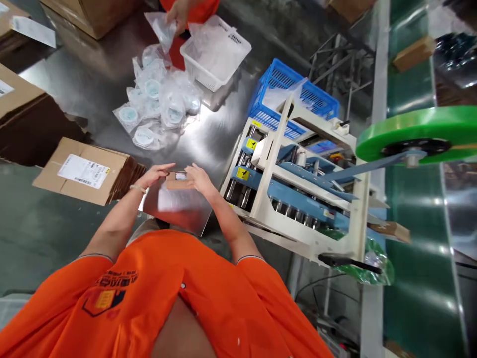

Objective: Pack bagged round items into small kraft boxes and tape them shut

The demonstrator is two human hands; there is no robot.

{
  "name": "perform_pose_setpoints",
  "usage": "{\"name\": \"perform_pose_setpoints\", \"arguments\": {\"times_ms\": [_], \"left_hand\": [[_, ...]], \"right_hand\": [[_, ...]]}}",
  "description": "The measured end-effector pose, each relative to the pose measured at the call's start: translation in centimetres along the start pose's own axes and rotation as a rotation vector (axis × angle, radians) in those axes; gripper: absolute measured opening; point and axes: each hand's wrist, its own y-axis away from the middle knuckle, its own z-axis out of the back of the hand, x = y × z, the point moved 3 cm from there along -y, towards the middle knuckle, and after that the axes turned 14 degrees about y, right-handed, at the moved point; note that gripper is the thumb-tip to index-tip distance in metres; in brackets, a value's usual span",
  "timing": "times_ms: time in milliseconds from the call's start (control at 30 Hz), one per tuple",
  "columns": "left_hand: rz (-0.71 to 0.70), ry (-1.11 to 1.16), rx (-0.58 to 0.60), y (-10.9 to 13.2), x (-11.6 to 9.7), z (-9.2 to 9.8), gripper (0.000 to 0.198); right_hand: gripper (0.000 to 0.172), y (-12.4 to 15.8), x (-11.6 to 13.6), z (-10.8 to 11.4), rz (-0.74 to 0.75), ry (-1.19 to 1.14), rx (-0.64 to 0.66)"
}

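Note:
Near the front edge of the steel table, a small brown cardboard box (179, 184) lies between my two hands. A gap in its top shows something pale inside, too small to name. My left hand (153, 176) grips the box's left end, its fingers reaching past the far side. At the opposite end, my right hand (199, 178) holds the box with fingers over the top edge. Beyond them is a heap of clear plastic bags (160, 97) with round pale-blue items in them. To the left lies a stack of flat cardboard boxes (84, 171) with a white label.
A co-worker's hand (179, 15) holds a clear bag beside a white basket (216, 54). At right stands a roller sealing machine (268, 184) with a green tape roll (417, 132). Behind it are a blue crate (276, 74) and a green conveyor (413, 199).

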Motion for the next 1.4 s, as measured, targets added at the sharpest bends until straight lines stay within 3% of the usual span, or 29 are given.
{"name": "perform_pose_setpoints", "arguments": {"times_ms": [67, 167, 300, 400, 500, 600, 667, 733, 833, 900, 933, 1000, 1067, 1133, 1200, 1267, 1333, 1400], "left_hand": [[-0.091, -0.295, -0.037, 0.8, -0.9, -1.1, 0.089], [-0.154, -0.817, -0.027, 2.0, -1.0, -4.4, 0.110], [-0.148, -1.095, -0.033, 1.4, -0.2, -6.6, 0.102], [-0.184, -1.157, -0.020, -2.9, -0.7, -7.0, 0.093], [-0.270, -1.177, 0.025, -10.5, -2.2, -9.7, 0.091], [-0.327, -1.135, 0.146, -18.8, -3.3, -15.7, 0.090], [-0.363, -1.034, 0.250, -23.6, -3.5, -21.0, 0.093], [-0.423, -0.860, 0.321, -26.8, -3.5, -26.8, 0.104], [-0.488, -0.646, 0.391, -27.8, -2.9, -33.7, 0.131], [-0.515, -0.526, 0.397, -25.5, -2.4, -35.4, 0.140], [-0.538, -0.478, 0.392, -23.4, -2.3, -35.1, 0.138], [-0.616, -0.436, 0.366, -17.5, -2.1, -32.2, 0.120], [-0.698, -0.469, 0.322, -9.8, -2.2, -27.1, 0.093], [-0.781, -0.567, 0.191, -1.3, -2.6, -20.9, 0.074], [-0.780, -0.676, -0.077, 6.5, -3.2, -14.3, 0.065], [-0.700, -0.745, -0.455, 13.1, -3.8, -7.9, 0.059], [-0.573, -0.737, -0.861, 18.2, -4.1, -2.4, 0.061], [-0.394, -0.642, -1.197, 21.6, -3.9, 1.8, 0.067]], "right_hand": [[0.061, 0.9, 0.1, -0.9, 0.067, -0.004, 0.048], [0.058, 2.2, 0.1, -1.8, 0.020, 0.011, 0.034], [0.066, 3.5, -0.4, -2.6, -0.095, 0.004, -0.038], [0.070, 6.3, -1.4, -4.2, -0.310, -0.074, -0.154], [0.064, 11.3, -1.5, -7.4, -0.458, -0.162, -0.190], [0.059, 16.6, -0.4, -11.1, -0.496, -0.190, -0.123], [0.057, 19.4, 0.3, -13.0, -0.516, -0.211, -0.104], [0.053, 20.9, 0.6, -14.1, -0.537, -0.241, -0.097], [0.043, 21.1, 0.2, -14.2, -0.527, -0.294, -0.074], [0.039, 20.3, -0.7, -13.2, -0.503, -0.330, -0.061], [0.037, 19.6, -1.3, -12.4, -0.500, -0.347, -0.053], [0.032, 17.8, -2.5, -10.4, -0.487, -0.372, -0.044], [0.029, 14.8, -3.0, -7.9, -0.406, -0.388, -0.094], [0.031, 10.7, -2.3, -5.0, -0.266, -0.407, -0.185], [0.035, 5.8, 0.0, -2.0, -0.122, -0.418, -0.254], [0.038, 0.3, 4.1, 0.9, 0.021, -0.401, -0.275], [0.039, -4.7, 9.4, 3.4, 0.189, -0.348, -0.275], [0.040, -8.7, 14.8, 5.3, 0.289, -0.262, -0.253]]}}
